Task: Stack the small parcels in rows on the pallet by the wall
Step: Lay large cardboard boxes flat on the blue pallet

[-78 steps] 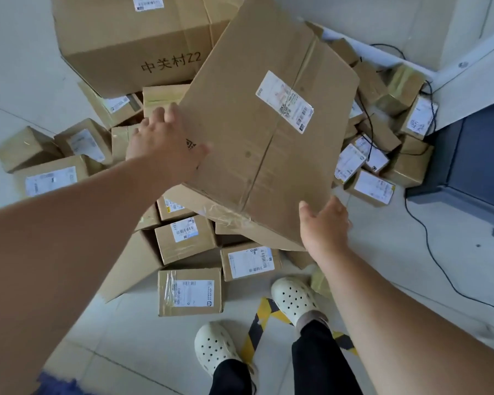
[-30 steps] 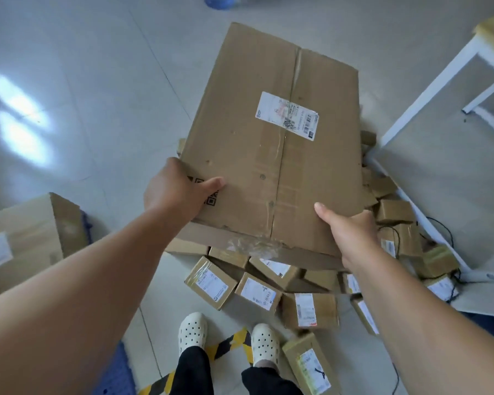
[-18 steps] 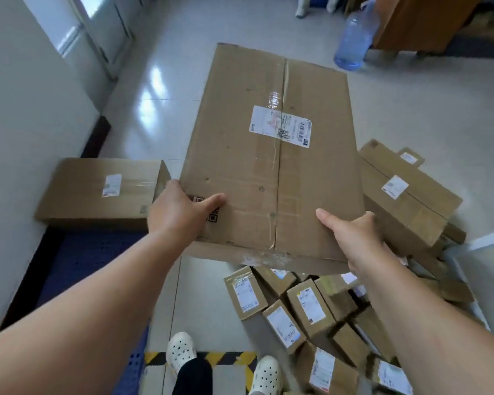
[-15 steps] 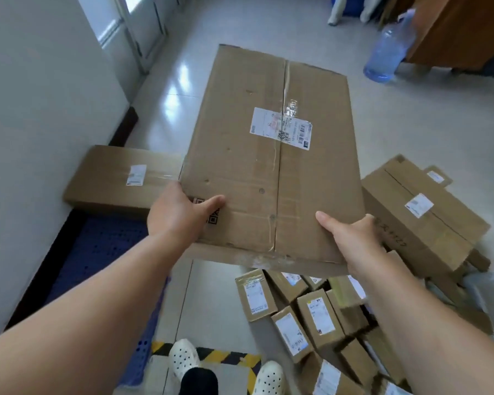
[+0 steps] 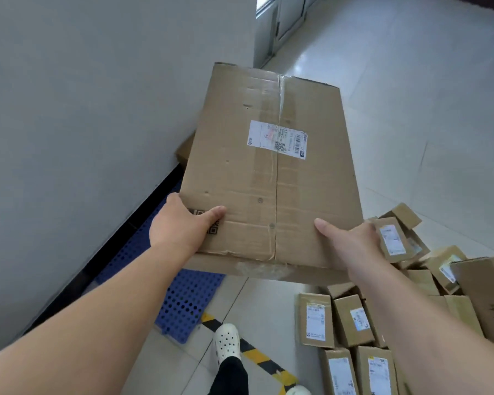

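I carry a large flat cardboard box [image 5: 268, 178] with a white shipping label, held in the air in front of me. My left hand [image 5: 180, 226] grips its near left corner, thumb on top. My right hand [image 5: 348, 238] grips the near right corner, thumb lying on the top face. Under the box's left part lies the blue perforated pallet [image 5: 183, 297], along the white wall [image 5: 97, 109]. A pile of small labelled parcels [image 5: 351, 320] lies on the floor at the lower right.
Another brown box [image 5: 184, 151] peeks out behind the carried one, on the pallet by the wall. A bigger carton [image 5: 485, 289] sits at the right edge. Yellow-black floor tape [image 5: 257, 354] runs past my white shoe [image 5: 226, 342]. Pale tiled floor stretches beyond.
I have turned left with the big box, away from the parcel pile. The wall and blue pallet now fill the left side, and the box hangs partly over the pallet. Both grips are unchanged.
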Demonstrator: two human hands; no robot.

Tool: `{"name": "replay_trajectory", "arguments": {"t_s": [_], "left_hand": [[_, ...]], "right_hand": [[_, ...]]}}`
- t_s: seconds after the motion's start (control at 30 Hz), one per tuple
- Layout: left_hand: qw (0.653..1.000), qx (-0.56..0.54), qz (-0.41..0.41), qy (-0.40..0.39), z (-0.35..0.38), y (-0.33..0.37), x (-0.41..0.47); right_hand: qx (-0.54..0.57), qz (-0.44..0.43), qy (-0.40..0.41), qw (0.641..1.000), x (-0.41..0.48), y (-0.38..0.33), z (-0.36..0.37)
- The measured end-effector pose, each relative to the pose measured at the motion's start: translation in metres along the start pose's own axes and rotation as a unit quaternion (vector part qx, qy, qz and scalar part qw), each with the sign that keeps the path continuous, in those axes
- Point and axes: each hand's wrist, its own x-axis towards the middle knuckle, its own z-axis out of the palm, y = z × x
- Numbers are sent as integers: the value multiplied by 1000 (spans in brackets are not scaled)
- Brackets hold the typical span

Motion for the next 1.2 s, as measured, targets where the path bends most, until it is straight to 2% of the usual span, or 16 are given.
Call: {"name": "replay_trajectory", "arguments": {"t_s": [0.37, 0.7, 0.87, 1.07, 1.2], "left_hand": [[990, -25, -133, 46, -7, -83, 52], [958, -70, -250, 126, 50, -158, 67], [939, -96, -292, 153, 94, -196, 75], [932, -130, -281, 188, 164, -243, 90], [929, -148, -287, 180, 208, -270, 86]], "right_hand": [[-137, -47, -67, 987, 34, -50, 114], [-215, -132, -137, 958, 85, -44, 216], [-234, -173, -164, 943, 112, -26, 268], [-194, -194, -174, 946, 153, 33, 318], [-212, -211, -163, 940, 175, 68, 334]]}}
